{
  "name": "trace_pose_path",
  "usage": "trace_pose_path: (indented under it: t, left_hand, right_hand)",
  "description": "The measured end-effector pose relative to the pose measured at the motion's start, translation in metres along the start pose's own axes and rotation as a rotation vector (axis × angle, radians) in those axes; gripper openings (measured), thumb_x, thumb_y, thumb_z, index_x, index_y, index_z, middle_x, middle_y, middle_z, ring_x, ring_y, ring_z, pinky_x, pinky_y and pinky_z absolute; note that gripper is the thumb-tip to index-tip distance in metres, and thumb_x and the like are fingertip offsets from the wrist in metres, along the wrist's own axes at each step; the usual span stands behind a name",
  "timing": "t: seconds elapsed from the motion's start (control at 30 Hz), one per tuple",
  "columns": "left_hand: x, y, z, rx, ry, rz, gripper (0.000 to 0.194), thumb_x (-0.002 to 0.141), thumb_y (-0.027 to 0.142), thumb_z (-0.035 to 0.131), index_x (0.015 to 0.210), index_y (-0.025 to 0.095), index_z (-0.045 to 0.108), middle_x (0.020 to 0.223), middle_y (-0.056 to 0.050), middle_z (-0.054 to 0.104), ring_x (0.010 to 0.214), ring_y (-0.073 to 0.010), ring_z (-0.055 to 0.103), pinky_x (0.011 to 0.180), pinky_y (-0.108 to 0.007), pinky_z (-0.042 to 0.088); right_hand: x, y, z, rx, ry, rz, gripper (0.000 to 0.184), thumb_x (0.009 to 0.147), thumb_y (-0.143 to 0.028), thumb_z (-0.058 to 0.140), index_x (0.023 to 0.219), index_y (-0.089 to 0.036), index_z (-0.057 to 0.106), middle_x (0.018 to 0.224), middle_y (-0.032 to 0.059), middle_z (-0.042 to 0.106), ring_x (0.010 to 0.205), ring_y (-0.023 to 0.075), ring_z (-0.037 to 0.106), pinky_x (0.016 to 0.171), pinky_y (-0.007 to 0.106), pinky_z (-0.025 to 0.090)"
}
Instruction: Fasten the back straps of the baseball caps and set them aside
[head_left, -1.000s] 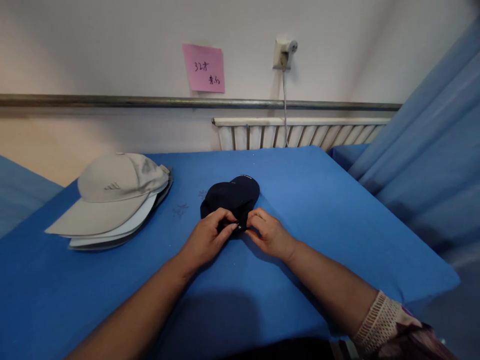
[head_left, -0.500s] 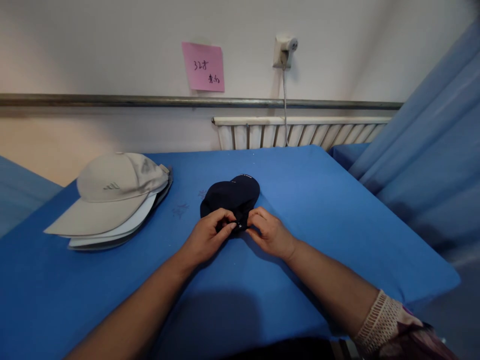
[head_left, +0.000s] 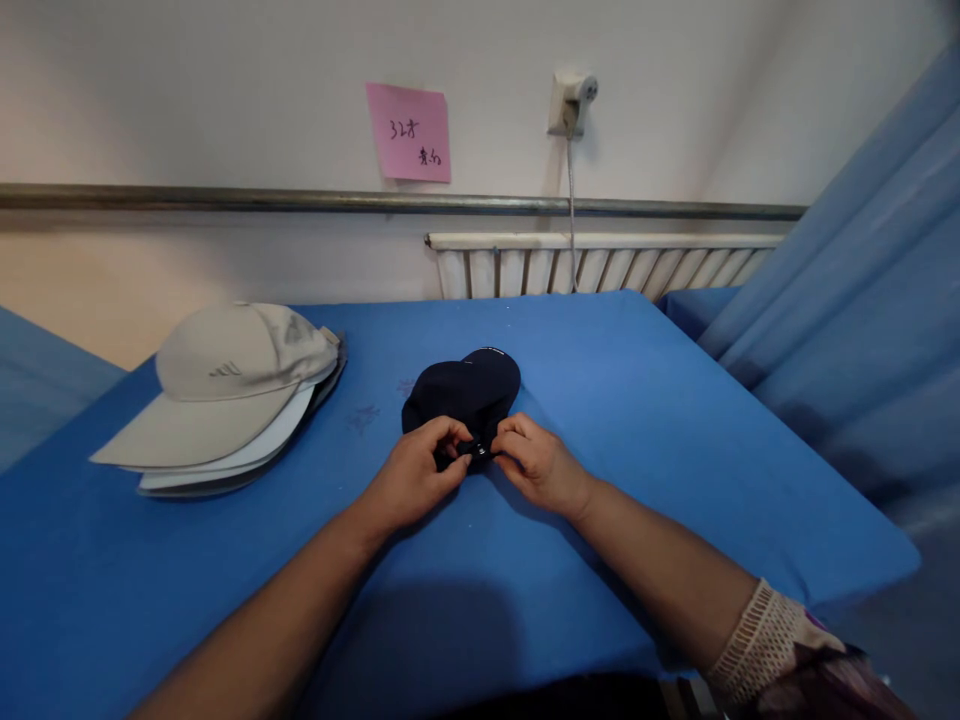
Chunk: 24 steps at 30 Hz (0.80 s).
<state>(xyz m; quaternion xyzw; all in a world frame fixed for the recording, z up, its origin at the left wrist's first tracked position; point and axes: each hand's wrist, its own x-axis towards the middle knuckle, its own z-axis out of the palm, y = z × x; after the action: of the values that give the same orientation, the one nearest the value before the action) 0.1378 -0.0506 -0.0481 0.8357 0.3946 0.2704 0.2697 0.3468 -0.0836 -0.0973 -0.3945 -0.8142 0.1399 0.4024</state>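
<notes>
A black baseball cap [head_left: 459,392] lies on the blue-covered table with its brim pointing away from me. My left hand [head_left: 420,468] pinches the near edge of the cap, on the left of a small shiny fastener on its back strap. On the right of that fastener, my right hand [head_left: 541,462] pinches the strap between thumb and fingers. Both hands are closed and a small gap separates them. The fingertips partly cover the strap, so I cannot tell whether the fastener is joined.
Several stacked caps stand at the left, a beige cap [head_left: 217,365] on top. Behind the blue table [head_left: 645,440] are a white radiator [head_left: 600,262], a metal rail and a plugged-in cord. A pink note [head_left: 409,135] is on the wall. A blue curtain [head_left: 855,290] hangs at the right.
Both hands keep their grip at the cap's strap. The left fingers have shifted very slightly, showing a little more of the strap; the cap stays in place.
</notes>
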Motion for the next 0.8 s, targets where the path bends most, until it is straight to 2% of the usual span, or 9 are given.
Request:
trace_pose_path:
  t: [0.27,0.8]
  left_hand:
    - [0.0002,-0.0052,0.0022,0.043,0.013,0.156,0.015,0.087,0.015,0.051,0.091,0.021,0.065,0.091,-0.003,0.066,0.083,-0.0167,0.063,0.074,-0.031,0.051]
    - [-0.0028,-0.0088,0.0024,0.172,-0.037,0.218,0.018,0.09,0.013,0.047,0.098,0.02,0.063,0.1,-0.005,0.065,0.094,-0.0181,0.062,0.085,-0.034,0.051]
  right_hand:
    - [0.0005,0.001,-0.0006,-0.006,-0.004,-0.004,0.019,0.088,-0.008,0.053,0.099,-0.022,0.059,0.103,0.0061,0.055,0.088,0.0167,0.057,0.078,0.031,0.052]
    - [0.0003,-0.0031,-0.0024,-0.031,-0.024,-0.073,0.021,0.091,-0.007,0.047,0.103,-0.019,0.059,0.106,0.0097,0.057,0.093,0.0184,0.059,0.081,0.033,0.053]
